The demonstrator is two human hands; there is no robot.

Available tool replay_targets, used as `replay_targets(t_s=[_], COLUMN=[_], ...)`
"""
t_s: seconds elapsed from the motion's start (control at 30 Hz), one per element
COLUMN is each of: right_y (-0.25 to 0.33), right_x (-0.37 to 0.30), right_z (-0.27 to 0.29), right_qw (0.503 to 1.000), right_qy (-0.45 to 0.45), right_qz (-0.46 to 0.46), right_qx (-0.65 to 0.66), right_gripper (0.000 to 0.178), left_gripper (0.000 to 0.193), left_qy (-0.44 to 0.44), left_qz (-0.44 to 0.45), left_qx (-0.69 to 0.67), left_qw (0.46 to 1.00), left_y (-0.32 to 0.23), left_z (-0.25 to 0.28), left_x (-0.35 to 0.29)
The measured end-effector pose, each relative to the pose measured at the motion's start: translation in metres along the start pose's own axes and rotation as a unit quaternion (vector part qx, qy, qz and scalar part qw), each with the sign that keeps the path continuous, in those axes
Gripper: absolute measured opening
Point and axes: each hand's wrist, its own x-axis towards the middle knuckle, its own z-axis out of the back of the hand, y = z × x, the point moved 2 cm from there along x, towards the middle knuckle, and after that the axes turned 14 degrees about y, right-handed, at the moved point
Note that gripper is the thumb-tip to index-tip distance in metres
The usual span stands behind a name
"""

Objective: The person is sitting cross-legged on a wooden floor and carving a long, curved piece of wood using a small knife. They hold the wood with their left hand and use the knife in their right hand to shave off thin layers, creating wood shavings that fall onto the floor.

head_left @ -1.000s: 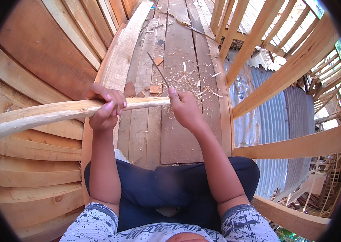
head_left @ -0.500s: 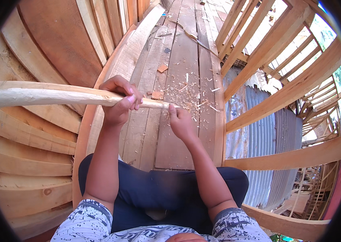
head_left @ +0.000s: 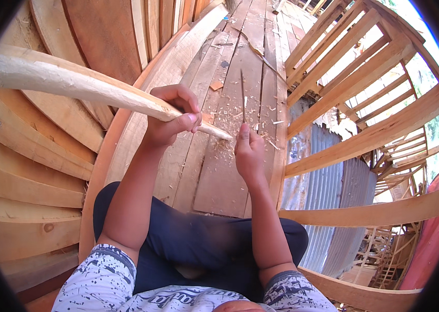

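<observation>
Wooden pole point(head_left: 89, 86) | left grip point(head_left: 171, 129): around pole | right grip point(head_left: 249, 154): holding thin blade point(head_left: 242, 96) | dark-lettered shirt point(head_left: 178, 298)

We count two bare hands: one left hand point(head_left: 163, 130) toward ten o'clock, one right hand point(head_left: 249, 156) toward three. We find one wooden pole point(head_left: 74, 86) toward ten, one thin blade point(head_left: 243, 93) toward one, one curved strip point(head_left: 256, 51) also toward one, two square wood offcuts point(head_left: 216, 85) around twelve, and more shavings point(head_left: 232, 112) there than we can count.
</observation>
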Motion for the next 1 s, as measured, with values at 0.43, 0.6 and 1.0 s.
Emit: replay_targets(t_s=[0.43,0.6,1.0], right_y=[-0.043,-0.064,-0.041], right_x=[0.001,-0.004,0.002], right_z=[-0.026,-0.039,-0.022], right_qw=[0.992,0.991,0.995], right_qy=[0.058,0.054,0.032], right_qz=[-0.11,-0.107,-0.083], right_qx=[-0.031,-0.066,-0.036], right_gripper=[0.06,0.063,0.058], left_gripper=[0.011,0.013,0.01], left_qy=[-0.023,-0.015,-0.007], left_qz=[0.015,0.008,0.008], left_qx=[0.032,0.024,0.023], left_qw=[0.999,1.0,1.0], left_y=[-0.001,0.003,0.0], left_z=[-0.005,-0.002,-0.003], left_x=[0.002,-0.003,0.002])
